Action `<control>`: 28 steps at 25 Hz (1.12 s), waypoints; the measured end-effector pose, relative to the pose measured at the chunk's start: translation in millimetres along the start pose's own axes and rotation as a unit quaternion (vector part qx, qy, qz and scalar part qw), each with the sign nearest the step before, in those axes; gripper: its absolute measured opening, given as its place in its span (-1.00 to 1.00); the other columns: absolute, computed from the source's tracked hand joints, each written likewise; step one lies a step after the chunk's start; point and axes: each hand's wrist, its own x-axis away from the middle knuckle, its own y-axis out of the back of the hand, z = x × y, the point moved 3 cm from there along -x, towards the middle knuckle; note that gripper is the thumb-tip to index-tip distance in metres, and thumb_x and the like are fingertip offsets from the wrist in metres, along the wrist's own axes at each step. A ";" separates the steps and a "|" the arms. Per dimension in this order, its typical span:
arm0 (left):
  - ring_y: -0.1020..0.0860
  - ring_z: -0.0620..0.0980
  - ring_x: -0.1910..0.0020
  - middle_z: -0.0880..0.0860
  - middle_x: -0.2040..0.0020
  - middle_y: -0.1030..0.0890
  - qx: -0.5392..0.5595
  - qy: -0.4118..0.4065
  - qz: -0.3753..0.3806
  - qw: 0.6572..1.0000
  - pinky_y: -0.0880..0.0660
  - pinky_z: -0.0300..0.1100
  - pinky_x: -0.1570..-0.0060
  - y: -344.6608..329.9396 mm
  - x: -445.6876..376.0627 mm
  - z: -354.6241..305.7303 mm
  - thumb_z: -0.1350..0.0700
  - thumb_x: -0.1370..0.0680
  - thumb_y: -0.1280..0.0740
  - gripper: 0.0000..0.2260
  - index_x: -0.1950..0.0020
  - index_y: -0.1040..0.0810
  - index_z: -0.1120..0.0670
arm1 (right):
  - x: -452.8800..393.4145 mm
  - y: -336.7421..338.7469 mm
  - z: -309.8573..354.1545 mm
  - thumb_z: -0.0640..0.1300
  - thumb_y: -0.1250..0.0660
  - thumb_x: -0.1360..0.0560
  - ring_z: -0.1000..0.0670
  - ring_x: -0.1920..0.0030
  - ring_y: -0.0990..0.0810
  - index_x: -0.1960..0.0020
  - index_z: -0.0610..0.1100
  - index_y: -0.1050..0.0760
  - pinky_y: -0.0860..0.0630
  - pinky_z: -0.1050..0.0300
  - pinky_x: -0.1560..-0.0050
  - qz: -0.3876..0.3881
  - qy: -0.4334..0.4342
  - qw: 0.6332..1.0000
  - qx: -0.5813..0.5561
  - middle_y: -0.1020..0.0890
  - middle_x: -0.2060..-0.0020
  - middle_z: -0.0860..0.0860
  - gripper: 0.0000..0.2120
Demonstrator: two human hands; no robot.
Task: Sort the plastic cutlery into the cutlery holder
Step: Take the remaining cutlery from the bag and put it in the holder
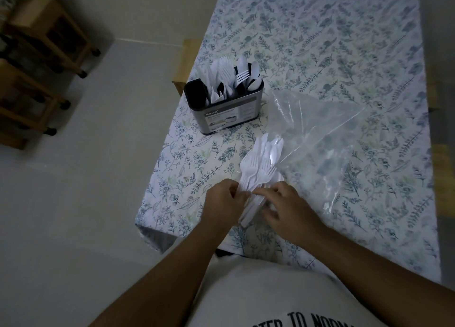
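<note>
A pile of white plastic cutlery (261, 162), forks, knives and spoons, lies on the flowered tablecloth near the table's front edge. My left hand (225, 200) pinches the handle ends of the pile from the left. My right hand (285, 207) rests on the same handles from the right, fingers curled over them. Further back stands the steel cutlery holder (226, 116) with black compartments. Its middle and right compartments hold white knives, forks and spoons upright; its left compartment (195, 91) looks empty.
A clear plastic bag (327, 139) lies flat to the right of the pile and holder. The table (344, 43) stretches away ahead. A wooden stool (184, 63) stands at its left side, and wooden shelves on castors (37, 63) stand on the floor at far left.
</note>
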 end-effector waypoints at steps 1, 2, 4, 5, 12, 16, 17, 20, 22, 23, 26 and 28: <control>-0.52 -0.22 0.35 -0.10 0.31 -0.61 0.004 0.006 -0.009 1.000 -0.40 -0.36 0.33 2.5 -0.4 2.5 0.00 -0.57 -0.42 -0.83 0.13 -0.64 0.08 | -0.3 -0.9 -4.3 -0.05 -0.37 -0.52 -0.02 -0.16 -0.46 -0.36 0.14 -0.47 -0.55 0.02 -0.05 0.000 -0.011 1.000 0.008 -0.45 -0.15 0.01 -0.58; -0.52 -0.19 0.38 -0.07 0.34 -0.61 0.005 0.011 -0.020 1.000 -0.40 -0.34 0.35 5.0 -0.1 5.3 0.00 -0.58 -0.40 -0.80 0.17 -0.64 0.08 | 0.5 -0.6 -8.4 -0.07 -0.38 -0.51 -0.04 -0.15 -0.45 -0.35 0.13 -0.49 -0.54 0.04 -0.07 -0.011 -0.026 1.000 0.004 -0.43 -0.13 0.01 -0.58; -0.55 -0.10 0.38 -0.03 0.36 -0.61 0.015 0.024 -0.039 0.999 -0.43 -0.30 0.39 7.6 -0.2 10.1 0.03 -0.61 -0.36 -0.76 0.20 -0.64 0.09 | 0.9 -0.1 -16.2 -0.16 -0.39 -0.50 -0.05 -0.13 -0.42 -0.31 0.07 -0.54 -0.48 0.09 -0.08 -0.038 -0.043 0.998 -0.006 -0.39 -0.07 0.01 -0.60; -0.58 -0.05 0.35 -0.01 0.35 -0.62 0.016 0.029 -0.043 0.999 -0.47 -0.24 0.37 7.5 -0.5 13.1 0.04 -0.62 -0.34 -0.75 0.20 -0.64 0.10 | 0.6 0.0 -17.0 -0.20 -0.38 -0.50 -0.04 -0.12 -0.39 -0.29 0.07 -0.56 -0.45 0.10 -0.09 -0.044 -0.051 0.998 -0.017 -0.38 -0.05 0.01 -0.61; -0.59 -0.09 0.34 -0.03 0.29 -0.62 0.032 0.047 -0.068 0.996 -0.48 -0.29 0.38 12.4 -1.8 17.4 0.06 -0.62 -0.32 -0.82 0.15 -0.56 0.07 | -11.1 13.5 -7.5 -0.07 -0.43 -0.51 -0.11 -0.08 -0.51 -0.18 -0.10 -0.66 -0.53 0.07 0.02 -0.123 -0.089 0.988 -0.005 -0.49 0.00 -0.06 -0.74; -0.59 -0.11 0.19 -0.04 0.11 -0.58 0.038 0.030 -0.087 0.995 -0.55 -0.24 0.25 15.3 -0.7 17.4 0.03 -0.61 -0.34 -0.90 -0.05 -0.49 0.02 | -18.1 29.4 16.1 -0.04 -0.35 -0.55 0.04 0.05 -0.55 -0.25 0.03 -0.54 -0.56 0.11 0.12 -0.126 -0.034 0.991 -0.029 -0.51 -0.01 0.06 -0.73; -0.57 -0.10 0.17 -0.03 0.09 -0.56 0.012 0.011 -0.088 0.996 -0.55 -0.23 0.23 13.2 0.0 15.9 0.01 -0.61 -0.34 -0.88 -0.07 -0.50 0.03 | -19.5 27.0 21.4 -0.03 -0.34 -0.55 0.05 0.06 -0.56 -0.29 0.06 -0.54 -0.56 0.10 0.15 -0.102 0.007 0.995 0.014 -0.54 -0.01 0.07 -0.69; -0.55 -0.08 0.16 -0.02 0.07 -0.55 -0.038 -0.042 -0.060 0.997 -0.51 -0.23 0.20 3.3 4.2 8.0 -0.04 -0.59 -0.35 -0.82 -0.05 -0.53 0.05 | -16.7 19.8 10.5 -0.03 -0.30 -0.57 -0.02 -0.06 -0.59 -0.25 0.01 -0.59 -0.60 0.02 0.06 -0.070 -0.002 0.997 0.043 -0.61 -0.08 0.04 -0.72; -0.56 -0.05 0.13 0.00 0.04 -0.54 -0.049 -0.058 -0.050 0.996 -0.50 -0.22 0.16 -0.5 4.5 3.9 -0.05 -0.57 -0.38 -0.78 -0.09 -0.54 0.07 | -11.9 20.6 -4.9 -0.05 -0.29 -0.58 -0.05 -0.12 -0.57 -0.22 -0.03 -0.59 -0.60 -0.02 -0.03 -0.083 -0.046 0.995 0.017 -0.61 -0.11 0.00 -0.75; -0.57 -0.03 0.11 0.02 0.02 -0.55 -0.057 -0.064 -0.050 0.995 -0.51 -0.22 0.15 -1.2 4.4 1.2 -0.06 -0.56 -0.39 -0.75 -0.12 -0.55 0.08 | -9.9 21.6 -11.1 -0.06 -0.31 -0.58 -0.07 -0.13 -0.56 -0.22 -0.04 -0.60 -0.60 -0.02 -0.05 -0.093 -0.061 0.994 0.014 -0.61 -0.11 -0.03 -0.76; -0.60 -0.02 0.05 0.03 -0.06 -0.57 -0.092 -0.096 -0.047 0.990 -0.56 -0.20 0.10 -4.2 2.3 -13.0 -0.14 -0.53 -0.40 -0.62 -0.22 -0.54 0.07 | -7.4 26.2 -22.0 -0.11 -0.34 -0.58 -0.10 -0.11 -0.58 -0.22 -0.11 -0.62 -0.58 0.01 -0.10 -0.108 -0.095 0.989 -0.018 -0.57 -0.10 -0.09 -0.76; -0.61 0.00 0.00 0.03 -0.09 -0.57 -0.129 -0.109 -0.036 0.985 -0.59 -0.15 0.06 -7.8 -4.7 -25.2 -0.20 -0.51 -0.38 -0.54 -0.26 -0.52 0.08 | -7.2 27.4 -21.3 -0.15 -0.34 -0.59 -0.04 -0.06 -0.60 -0.24 -0.10 -0.61 -0.59 0.05 -0.11 -0.093 -0.099 0.988 -0.071 -0.55 -0.11 -0.06 -0.75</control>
